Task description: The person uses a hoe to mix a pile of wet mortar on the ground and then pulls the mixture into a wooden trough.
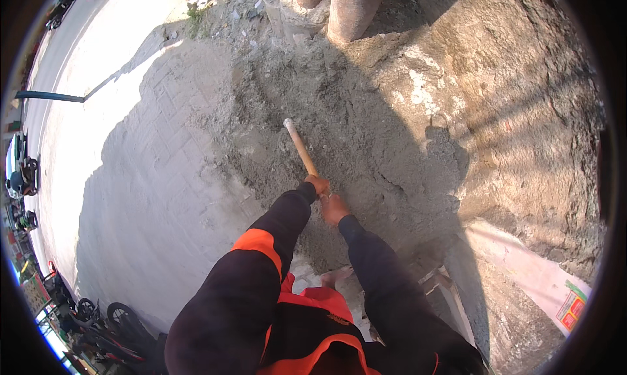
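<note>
A pale wooden tool handle [302, 150] slants from a whitish end, up and to the left, down to my hands. My left hand [318, 184] is wrapped round it, with its dark sleeve and orange band behind. Just below and to the right, my right hand [335, 210] is closed at the lower part of the handle. Whatever is fixed at the tool's other end does not show, so its kind cannot be told. Beneath the hands lies a heap of grey sand or wet mortar [392, 159], rough and crumbly.
Thick round pillars or pipes [353, 13] stand at the far side. A rough earthen bank [522, 81] rises on the right, with a printed pale sack [522, 270] below it. Paving [163, 179] stretches left toward a road. Parked motorcycles [98, 329] line the left edge.
</note>
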`<state>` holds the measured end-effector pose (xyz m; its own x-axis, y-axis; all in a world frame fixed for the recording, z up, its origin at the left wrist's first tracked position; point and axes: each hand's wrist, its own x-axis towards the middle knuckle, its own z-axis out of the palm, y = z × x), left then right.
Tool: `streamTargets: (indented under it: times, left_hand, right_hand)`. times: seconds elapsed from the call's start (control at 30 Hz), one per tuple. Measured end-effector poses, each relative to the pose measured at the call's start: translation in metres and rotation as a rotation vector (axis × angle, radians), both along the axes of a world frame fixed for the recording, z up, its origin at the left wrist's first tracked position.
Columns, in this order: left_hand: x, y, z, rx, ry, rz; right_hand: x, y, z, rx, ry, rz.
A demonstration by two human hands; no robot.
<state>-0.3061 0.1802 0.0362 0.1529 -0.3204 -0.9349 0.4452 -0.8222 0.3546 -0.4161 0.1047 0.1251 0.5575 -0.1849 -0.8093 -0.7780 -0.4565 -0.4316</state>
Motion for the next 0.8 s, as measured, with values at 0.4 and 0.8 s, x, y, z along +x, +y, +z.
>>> streamTargets:
  times: [0.4, 0.8]
  left_hand:
    - [-0.149, -0.049, 0.073, -0.181, 0.305, 0.995]
    - [-0.677, -0.151, 0.325, -0.110, 0.996, 0.425]
  right_hand:
    - [-0.319, -0.097, 0.293, 0.069, -0.086, -0.116]
    - [-0.929, 0.027, 0.495, -0.908, 0.695, -0.539]
